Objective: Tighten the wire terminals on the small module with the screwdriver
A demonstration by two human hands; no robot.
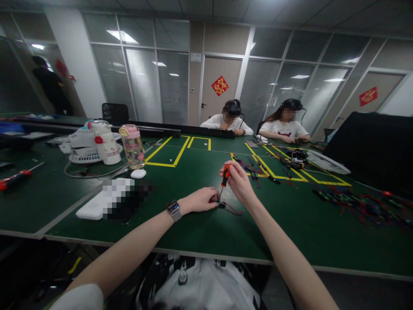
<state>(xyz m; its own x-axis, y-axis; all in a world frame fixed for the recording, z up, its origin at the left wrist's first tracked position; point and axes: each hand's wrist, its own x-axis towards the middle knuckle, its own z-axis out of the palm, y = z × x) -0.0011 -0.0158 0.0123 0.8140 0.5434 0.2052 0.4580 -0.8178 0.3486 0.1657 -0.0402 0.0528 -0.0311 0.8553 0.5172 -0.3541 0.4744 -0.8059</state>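
Observation:
My right hand grips a screwdriver with an orange and black handle. Its shaft points down, and the tip meets a small dark circuit board on the green table. Red and black wires trail from the board to the right. My left hand rests on the table with its fingers closed on the board's left edge, and a watch sits on that wrist. The fine details of the board are too small to make out.
Wired boards lie heaped at the right, more among yellow tape outlines. Left stand a pink-lidded bottle, a white jug and a white box. Another screwdriver lies far left. Two people sit across the table.

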